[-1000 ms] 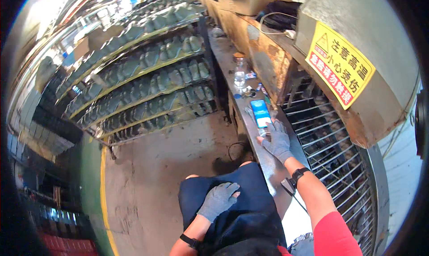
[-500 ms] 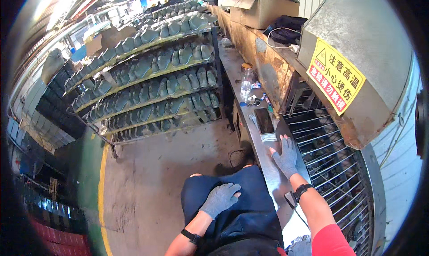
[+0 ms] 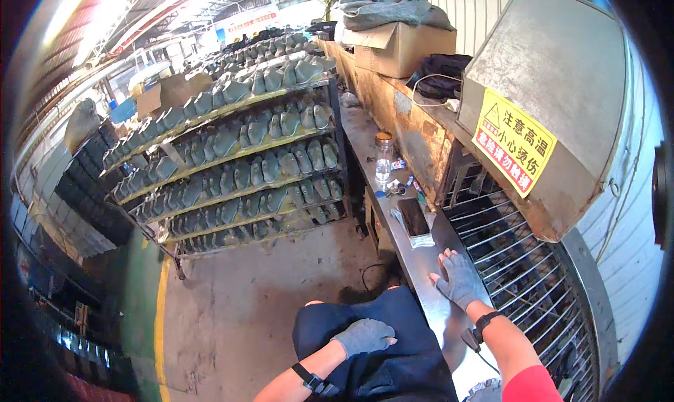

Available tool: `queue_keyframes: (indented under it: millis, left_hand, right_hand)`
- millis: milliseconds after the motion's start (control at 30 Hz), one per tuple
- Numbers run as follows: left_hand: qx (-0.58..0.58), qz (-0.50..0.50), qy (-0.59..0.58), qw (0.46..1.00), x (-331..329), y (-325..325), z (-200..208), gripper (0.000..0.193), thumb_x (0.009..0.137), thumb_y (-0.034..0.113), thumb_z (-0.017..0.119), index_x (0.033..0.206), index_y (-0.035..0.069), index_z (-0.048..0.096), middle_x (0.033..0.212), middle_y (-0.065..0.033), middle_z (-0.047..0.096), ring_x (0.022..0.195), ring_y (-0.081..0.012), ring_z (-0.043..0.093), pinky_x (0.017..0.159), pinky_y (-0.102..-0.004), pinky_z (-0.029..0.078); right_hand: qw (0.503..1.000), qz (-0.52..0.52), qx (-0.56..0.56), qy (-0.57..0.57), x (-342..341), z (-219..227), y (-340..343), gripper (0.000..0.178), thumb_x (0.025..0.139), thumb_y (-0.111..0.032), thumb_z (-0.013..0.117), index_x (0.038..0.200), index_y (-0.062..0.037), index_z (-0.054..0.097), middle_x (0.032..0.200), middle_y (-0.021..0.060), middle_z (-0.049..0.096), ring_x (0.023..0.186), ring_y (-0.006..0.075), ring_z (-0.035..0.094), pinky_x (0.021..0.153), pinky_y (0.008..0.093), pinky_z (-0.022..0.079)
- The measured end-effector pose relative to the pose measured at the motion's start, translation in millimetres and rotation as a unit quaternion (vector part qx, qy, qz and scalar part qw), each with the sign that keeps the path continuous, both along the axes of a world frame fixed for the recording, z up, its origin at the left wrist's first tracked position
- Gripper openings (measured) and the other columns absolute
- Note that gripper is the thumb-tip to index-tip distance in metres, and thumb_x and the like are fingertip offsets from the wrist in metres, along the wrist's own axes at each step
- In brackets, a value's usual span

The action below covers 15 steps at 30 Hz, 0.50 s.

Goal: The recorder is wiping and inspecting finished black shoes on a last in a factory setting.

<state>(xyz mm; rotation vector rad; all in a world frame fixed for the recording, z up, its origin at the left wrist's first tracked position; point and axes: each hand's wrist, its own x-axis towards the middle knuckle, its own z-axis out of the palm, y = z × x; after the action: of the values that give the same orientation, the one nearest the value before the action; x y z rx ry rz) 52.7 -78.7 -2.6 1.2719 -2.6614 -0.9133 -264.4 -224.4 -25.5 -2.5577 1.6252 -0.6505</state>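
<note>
My left hand [image 3: 365,337], in a grey fingerless glove, rests on the dark blue cloth [image 3: 414,360] over my lap, its fingers lying loosely on the fabric with nothing in them. My right hand [image 3: 460,278], gloved the same way, lies on the narrow metal bench [image 3: 425,261] beside the grate, fingers spread and holding nothing. Just beyond its fingertips is a dark smartphone [image 3: 413,217] on some pale paper or a bag. Further along the bench stands a clear bottle [image 3: 383,162] with a brown lid, near a few small items.
Metal bars [image 3: 516,265] form a conveyor grate to my right, under a grey machine hood [image 3: 562,58] with a yellow warning sign [image 3: 516,142]. A multi-tier rack [image 3: 232,156] of grey shoe lasts stands ahead on the left. A cardboard box [image 3: 400,47] sits on the wooden ledge.
The view has tilted up, so the rack, bench and hood sit lower in the picture. My left hand has shifted slightly on my lap; my right hand stays on the bench.
</note>
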Motion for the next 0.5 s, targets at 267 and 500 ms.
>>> queue_keyframes:
  millis: [267,500]
  left_hand:
    - [0.197,0.062,0.192,0.959,3.0,-21.1,-4.6,0.043,0.105,0.043,0.065,0.087,0.005,0.073,0.074,-0.0103,0.071,0.070,-0.0266,0.068,0.071,-0.0413,0.055]
    - [0.247,0.111,0.114,0.956,-0.8,-21.8,0.7,0.041,0.104,0.040,0.065,0.081,0.006,0.071,0.067,-0.0075,0.067,0.056,-0.0210,0.063,0.059,-0.0397,0.052]
  right_hand:
    - [1.000,0.000,0.012,0.019,3.6,-6.1,-5.3,0.074,0.091,-0.050,0.074,0.146,-0.0029,0.060,0.157,0.0231,0.054,0.147,0.0418,0.047,0.124,0.0516,0.034]
    - [0.993,0.056,0.064,0.083,-12.8,-0.3,-18.8,0.090,0.090,-0.057,0.070,0.159,-0.0031,0.046,0.167,0.0243,0.040,0.156,0.0422,0.035,0.129,0.0502,0.027]
